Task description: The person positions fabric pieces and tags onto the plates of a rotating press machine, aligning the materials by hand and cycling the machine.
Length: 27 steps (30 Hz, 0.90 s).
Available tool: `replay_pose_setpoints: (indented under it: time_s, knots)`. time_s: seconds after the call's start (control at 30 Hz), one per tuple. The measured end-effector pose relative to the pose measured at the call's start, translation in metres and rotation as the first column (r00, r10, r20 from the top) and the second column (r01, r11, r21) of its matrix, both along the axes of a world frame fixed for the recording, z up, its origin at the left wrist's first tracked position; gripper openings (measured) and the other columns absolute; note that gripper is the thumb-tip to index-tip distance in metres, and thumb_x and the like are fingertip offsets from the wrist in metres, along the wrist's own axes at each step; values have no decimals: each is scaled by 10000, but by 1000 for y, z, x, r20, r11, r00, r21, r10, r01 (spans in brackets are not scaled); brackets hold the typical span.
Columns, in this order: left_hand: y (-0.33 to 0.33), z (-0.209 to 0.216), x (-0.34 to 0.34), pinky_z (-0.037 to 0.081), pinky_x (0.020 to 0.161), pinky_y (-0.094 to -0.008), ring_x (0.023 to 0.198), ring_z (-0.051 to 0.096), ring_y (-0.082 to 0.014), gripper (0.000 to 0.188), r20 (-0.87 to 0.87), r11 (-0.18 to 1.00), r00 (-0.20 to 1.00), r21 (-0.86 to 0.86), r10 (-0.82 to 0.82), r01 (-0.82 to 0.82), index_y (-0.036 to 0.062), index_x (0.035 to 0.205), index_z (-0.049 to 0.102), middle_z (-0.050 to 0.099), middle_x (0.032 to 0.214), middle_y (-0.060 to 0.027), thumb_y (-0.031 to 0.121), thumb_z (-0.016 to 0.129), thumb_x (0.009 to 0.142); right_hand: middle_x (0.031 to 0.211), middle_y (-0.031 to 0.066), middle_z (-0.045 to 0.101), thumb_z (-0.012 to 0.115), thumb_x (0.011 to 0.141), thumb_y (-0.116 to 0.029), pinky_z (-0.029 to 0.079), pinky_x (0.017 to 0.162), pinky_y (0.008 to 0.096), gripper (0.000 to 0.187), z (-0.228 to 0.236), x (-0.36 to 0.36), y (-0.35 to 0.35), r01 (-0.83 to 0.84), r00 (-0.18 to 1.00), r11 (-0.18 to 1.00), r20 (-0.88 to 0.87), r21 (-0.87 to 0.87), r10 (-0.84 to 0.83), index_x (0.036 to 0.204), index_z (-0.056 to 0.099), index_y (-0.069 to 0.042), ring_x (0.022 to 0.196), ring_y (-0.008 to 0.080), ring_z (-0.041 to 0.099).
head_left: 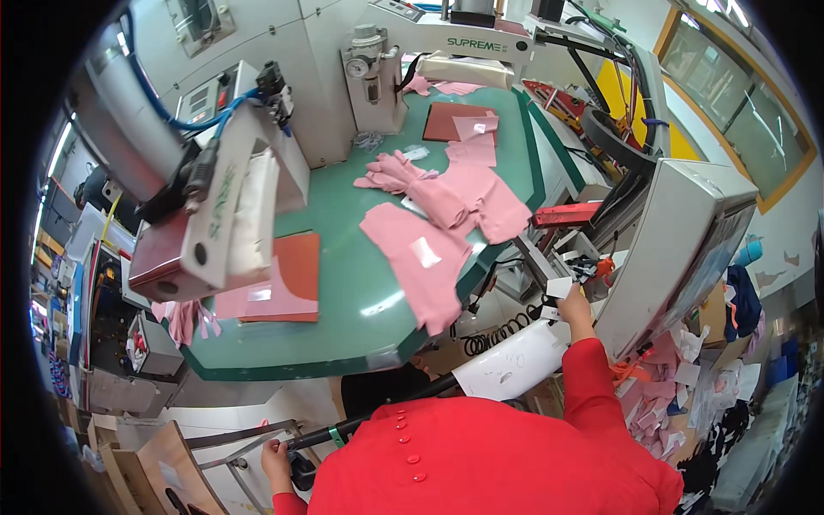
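My right hand (577, 311) is raised on the right, its fingers closed on a small white label piece (560, 287). Just below that hand, a white sheet (513, 360) with faint handwriting hangs over a black bar (433, 388). Low on the left, my left hand (276, 466) is curled at the bar's far left end; whatever its fingers hold is hard to make out. Ahead, pink garment pieces (418, 257) lie on the green table (343, 348), one carrying a shiny transfer patch (424, 252). A bundle of pink fabric (399, 176) rests behind them.
A heat press head (202, 236) overhangs the table's left, beside a reddish pad (296, 275) bearing pink cloth. Another pad (439, 120) lies at the back. A grey machine box (678, 249) stands to the right, with heaped scraps (657, 412) on the floor below.
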<state>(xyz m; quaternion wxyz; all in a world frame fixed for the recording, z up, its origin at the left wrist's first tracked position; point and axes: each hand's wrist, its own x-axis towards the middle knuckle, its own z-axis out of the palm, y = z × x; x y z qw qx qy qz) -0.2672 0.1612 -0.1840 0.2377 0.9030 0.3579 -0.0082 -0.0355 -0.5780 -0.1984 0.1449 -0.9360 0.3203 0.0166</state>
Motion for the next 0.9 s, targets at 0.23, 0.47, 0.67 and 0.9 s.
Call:
replay_pose_setpoints:
  time_s: [0.23,0.47,0.67,0.9]
  knots:
    - [-3,-1,1,504,732,-440,818,642,-352,229,-117,981,988,155,-99,116,55,980,659,657,879,-172,231,660,833,975,206,669,707,697,-172,507,817,459,503,10,-2,6,-5,1000,1000,-4,2,5,1118,466,-40,951,385,645]
    - [-70,73,49,482,891,-423,1037,595,-371,369,-214,888,868,4,-448,460,48,1121,658,628,1106,-213,256,680,817,1039,239,647,592,795,-163,475,850,489,344,-5,-6,-7,22,985,993,165,119,-41,1097,500,-26,1011,428,599]
    - [-141,177,100,504,816,-281,931,628,-134,309,83,570,869,-724,-488,389,-9,1187,602,670,1052,-78,134,619,914,908,127,609,579,873,-150,466,759,357,207,53,10,39,-186,819,877,563,442,-110,1031,540,-22,844,259,588]
    - [-190,246,166,488,712,-291,839,626,-175,269,278,482,549,-273,-788,832,31,1089,653,654,977,-87,90,664,827,892,57,576,508,871,-16,443,781,281,181,169,57,130,-684,494,727,772,62,399,1037,580,-5,843,153,555]
